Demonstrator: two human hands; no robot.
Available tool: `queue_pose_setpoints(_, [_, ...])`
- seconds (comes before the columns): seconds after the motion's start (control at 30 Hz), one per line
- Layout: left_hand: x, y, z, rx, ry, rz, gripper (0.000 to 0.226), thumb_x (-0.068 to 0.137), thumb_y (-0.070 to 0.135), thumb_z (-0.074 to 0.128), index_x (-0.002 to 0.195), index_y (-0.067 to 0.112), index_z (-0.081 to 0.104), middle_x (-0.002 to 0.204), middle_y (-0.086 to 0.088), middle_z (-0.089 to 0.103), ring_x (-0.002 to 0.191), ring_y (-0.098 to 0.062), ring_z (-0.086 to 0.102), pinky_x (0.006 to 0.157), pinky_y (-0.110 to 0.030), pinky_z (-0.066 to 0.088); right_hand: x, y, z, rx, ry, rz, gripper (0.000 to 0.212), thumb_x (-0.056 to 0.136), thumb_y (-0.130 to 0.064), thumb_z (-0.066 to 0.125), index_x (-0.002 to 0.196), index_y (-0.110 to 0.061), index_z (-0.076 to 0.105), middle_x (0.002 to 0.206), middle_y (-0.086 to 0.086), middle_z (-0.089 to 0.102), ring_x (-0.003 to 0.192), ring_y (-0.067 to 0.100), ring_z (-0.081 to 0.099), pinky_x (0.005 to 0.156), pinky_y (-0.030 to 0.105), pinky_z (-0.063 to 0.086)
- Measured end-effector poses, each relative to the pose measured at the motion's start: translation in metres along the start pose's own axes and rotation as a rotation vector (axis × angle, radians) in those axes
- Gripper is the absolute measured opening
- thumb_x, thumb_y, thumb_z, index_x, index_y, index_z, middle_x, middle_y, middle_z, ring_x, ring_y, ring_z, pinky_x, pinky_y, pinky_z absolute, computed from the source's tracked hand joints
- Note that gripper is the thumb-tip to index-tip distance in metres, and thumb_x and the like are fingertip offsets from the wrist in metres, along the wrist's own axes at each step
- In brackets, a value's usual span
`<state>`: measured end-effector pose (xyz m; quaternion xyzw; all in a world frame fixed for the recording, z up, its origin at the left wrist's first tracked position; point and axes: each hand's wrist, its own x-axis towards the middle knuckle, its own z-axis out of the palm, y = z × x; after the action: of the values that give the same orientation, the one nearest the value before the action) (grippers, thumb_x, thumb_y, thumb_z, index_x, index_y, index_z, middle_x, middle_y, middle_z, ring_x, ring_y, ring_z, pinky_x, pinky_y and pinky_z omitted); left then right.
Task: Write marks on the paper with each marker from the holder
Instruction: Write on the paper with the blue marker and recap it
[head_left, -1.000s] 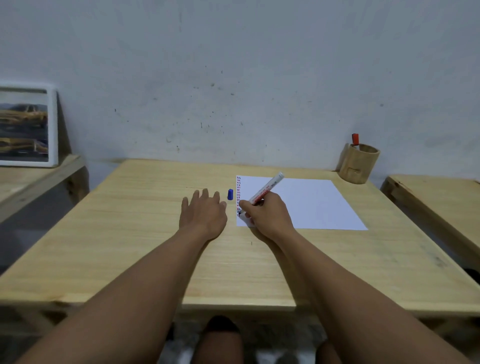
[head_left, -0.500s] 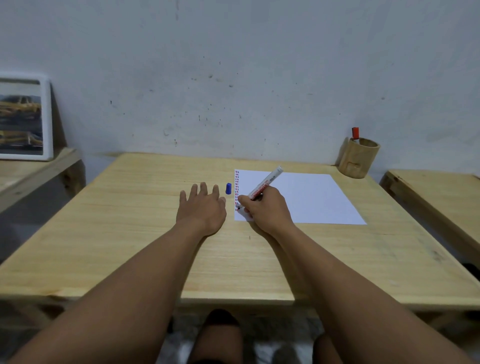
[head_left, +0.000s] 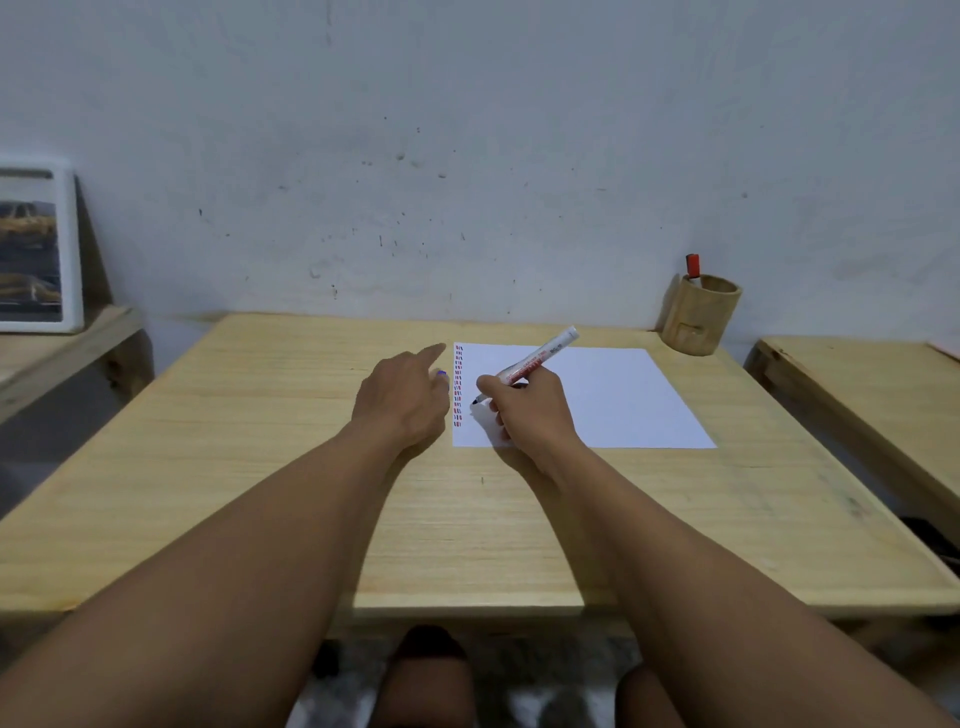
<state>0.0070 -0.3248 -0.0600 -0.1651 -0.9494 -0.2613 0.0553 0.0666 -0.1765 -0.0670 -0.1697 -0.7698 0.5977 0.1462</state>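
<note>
A wooden table (head_left: 260, 467) fills most of the view, pushed against a pale scuffed wall (head_left: 467, 130). On it lies a white sheet of paper (head_left: 623, 400), its near-left corner under the right hand (head_left: 530, 410). That hand is closed around a white marker (head_left: 535, 359), pinching it low on the barrel; the dark tip points down-left from the grip and sits at the paper, just right of a column of small red and blue marks (head_left: 457, 384) that runs along the sheet's left edge. The barrel slants up and away to the right of the grip. Just left of the marks, the left hand (head_left: 402, 397) rests on the table with its forefinger stretched forward; a small blue cap (head_left: 442, 372) shows at its fingers, but whether they pinch it or merely touch it cannot be told. Well beyond and to the right of the grip, a wooden holder (head_left: 698, 317) stands by the wall with a red-capped marker (head_left: 693, 267) upright in it.
</note>
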Motion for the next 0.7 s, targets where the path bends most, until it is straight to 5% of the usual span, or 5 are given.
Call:
queue_pose_setpoints(0.1, [0.008,0.003,-0.001,0.035,-0.04,0.028,0.031,0.097,0.027,0.05,0.121,0.025,0.069,0.117,-0.007,0.068,0.113,-0.031,0.061,0.09,-0.042,0.051,0.001,-0.001,-0.003,0.04,-0.01,0.008,0.025,0.086,-0.03,0.073,0.1,-0.011,0.066,0.082,0.007,0.071,0.067,0.018,0.063,0.057,0.032,0.053])
queue_pose_setpoints(0.2, [0.012,0.002,0.001,0.052,-0.031,0.022,0.018,0.093,0.017,0.055,0.08,0.029,0.058,0.087,-0.003,0.066,0.085,-0.029,0.061,0.081,-0.044,0.055,0.001,-0.005,-0.006,0.072,-0.005,0.011,0.025,0.089,-0.031,0.073,0.102,-0.011,0.067,0.081,0.006,0.072,0.064,0.015,0.065,0.057,0.029,0.056])
queue_pose_setpoints(0.37, [0.016,0.007,-0.004,-0.145,0.054,-0.048,0.017,0.091,0.012,0.059,0.094,0.018,0.075,0.094,-0.003,0.075,0.088,-0.026,0.069,0.081,-0.038,0.056,0.0,-0.014,-0.013,0.181,-0.016,0.014,0.017,0.088,-0.018,0.061,0.08,-0.006,0.069,0.064,0.003,0.066,0.052,0.014,0.06,0.054,0.031,0.053])
queue_pose_setpoints(0.57, [0.015,0.04,-0.029,-0.577,0.153,-0.126,0.01,0.092,0.019,0.064,0.09,0.019,0.073,0.079,0.005,0.073,0.058,-0.011,0.054,0.05,-0.022,0.04,-0.005,-0.031,-0.026,0.256,0.05,-0.013,0.016,0.09,-0.017,0.069,0.097,-0.003,0.067,0.071,0.005,0.064,0.054,0.013,0.057,0.051,0.025,0.05])
queue_pose_setpoints(0.7, [0.014,0.059,-0.039,-0.725,0.119,-0.139,0.014,0.092,0.023,0.065,0.081,0.022,0.073,0.084,0.004,0.074,0.071,-0.016,0.058,0.062,-0.025,0.045,-0.01,-0.052,-0.041,0.474,0.086,0.003,0.016,0.094,-0.012,0.059,0.081,-0.005,0.065,0.068,0.007,0.059,0.052,0.014,0.052,0.047,0.024,0.049])
